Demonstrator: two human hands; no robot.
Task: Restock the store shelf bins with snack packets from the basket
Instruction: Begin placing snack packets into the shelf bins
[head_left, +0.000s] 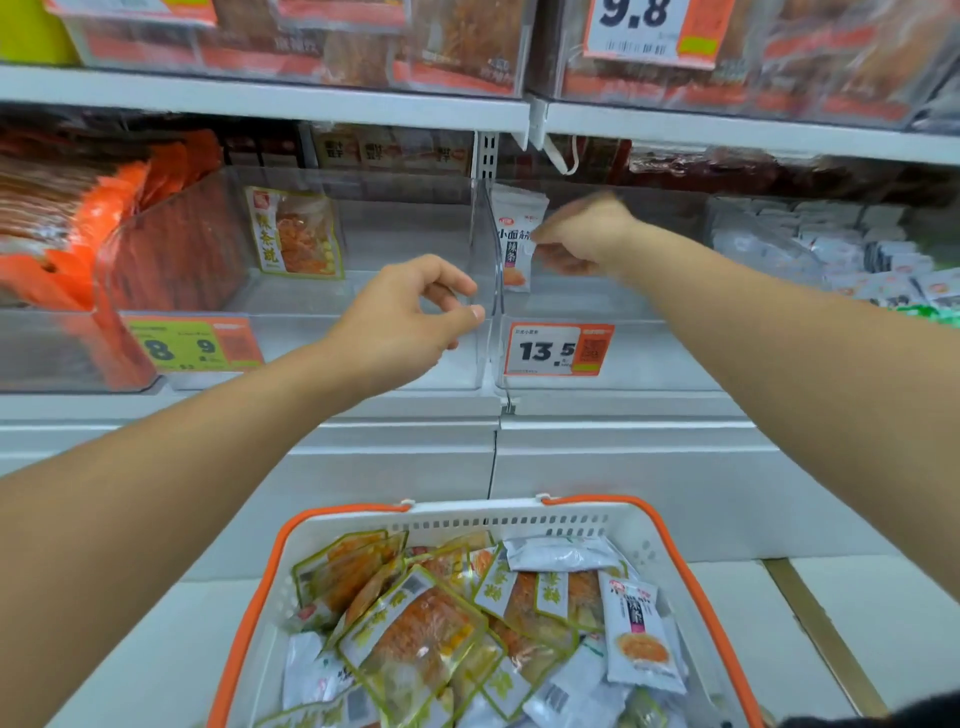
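Observation:
A white basket with orange rim sits low in the middle, holding several green-edged and white snack packets. My right hand reaches into the right clear bin and pinches a white packet that stands upright against the bin's left wall. My left hand hovers at the front of the middle clear bin, fingers loosely curled and holding nothing. One green-edged packet stands at the back left of that middle bin.
Orange packets fill the bin at the left. Small white packets fill the bin at the far right. Price tags hang on the bin fronts. An upper shelf of full bins overhangs. White floor tiles lie below.

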